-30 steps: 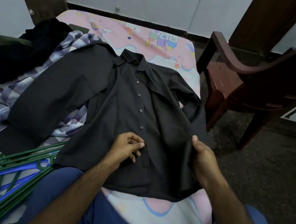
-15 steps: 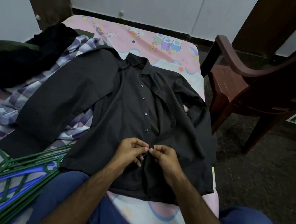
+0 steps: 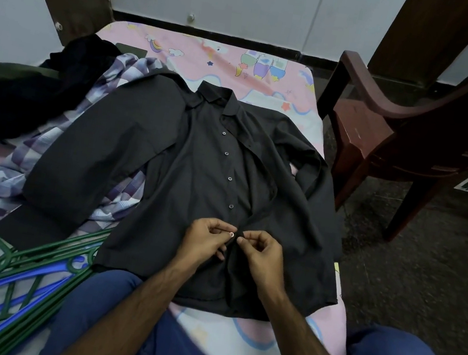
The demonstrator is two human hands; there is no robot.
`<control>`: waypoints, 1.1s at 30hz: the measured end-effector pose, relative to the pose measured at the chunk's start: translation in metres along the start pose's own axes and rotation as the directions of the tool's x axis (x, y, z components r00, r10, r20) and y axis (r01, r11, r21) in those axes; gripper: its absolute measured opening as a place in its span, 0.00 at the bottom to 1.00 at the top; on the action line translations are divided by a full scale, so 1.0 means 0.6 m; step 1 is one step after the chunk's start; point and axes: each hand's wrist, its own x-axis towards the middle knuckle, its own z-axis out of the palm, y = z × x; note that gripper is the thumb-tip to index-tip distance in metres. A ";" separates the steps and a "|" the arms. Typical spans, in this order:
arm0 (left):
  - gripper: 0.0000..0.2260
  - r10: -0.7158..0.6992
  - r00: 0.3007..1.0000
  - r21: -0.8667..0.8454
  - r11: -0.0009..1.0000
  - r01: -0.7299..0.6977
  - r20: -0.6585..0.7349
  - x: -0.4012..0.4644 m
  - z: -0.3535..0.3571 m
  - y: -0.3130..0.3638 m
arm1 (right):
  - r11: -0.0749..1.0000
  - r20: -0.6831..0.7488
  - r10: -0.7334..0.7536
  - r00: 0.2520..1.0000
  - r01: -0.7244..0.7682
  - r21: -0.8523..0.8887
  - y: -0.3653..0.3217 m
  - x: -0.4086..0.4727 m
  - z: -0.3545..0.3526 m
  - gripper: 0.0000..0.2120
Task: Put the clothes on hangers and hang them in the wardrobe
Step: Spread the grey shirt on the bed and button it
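Note:
A dark grey button-up shirt point(image 3: 197, 171) lies flat on the bed, collar away from me, its front partly open above my hands. My left hand point(image 3: 204, 240) pinches the left placket at a small white button near the lower front. My right hand point(image 3: 260, 252) pinches the right placket edge beside it, fingertips almost touching the left hand's. Green and blue plastic hangers point(image 3: 5, 279) lie in a pile at the lower left, beside my knee. A checked purple-and-white shirt point(image 3: 108, 90) lies under the dark shirt's left sleeve.
The bed point(image 3: 244, 65) has a pink cartoon-print sheet. A heap of black clothes point(image 3: 25, 95) sits at its left side. A dark wooden armchair point(image 3: 402, 133) stands on the floor to the right. Walls and brown door frames rise behind.
One second ago my right hand held the shirt's right side. It has moved in to meet my left hand at the placket, and both now pinch the fabric at a button.

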 end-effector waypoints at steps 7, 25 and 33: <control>0.05 0.029 1.000 0.025 0.999 -0.030 0.005 0.001 0.000 -0.003 | 1.000 0.012 -0.020 1.000 0.020 -0.005 -0.003 -0.007 0.003 0.03; 0.05 0.105 0.994 0.152 0.983 -0.101 -0.022 0.003 -0.004 -0.007 | 0.997 0.153 0.031 0.988 -0.042 0.068 -0.003 0.002 -0.007 0.05; 0.05 0.045 0.999 0.040 0.998 -0.046 0.022 0.003 -0.008 -0.002 | 0.999 0.174 0.034 0.984 -0.037 0.014 -0.004 0.005 -0.008 0.02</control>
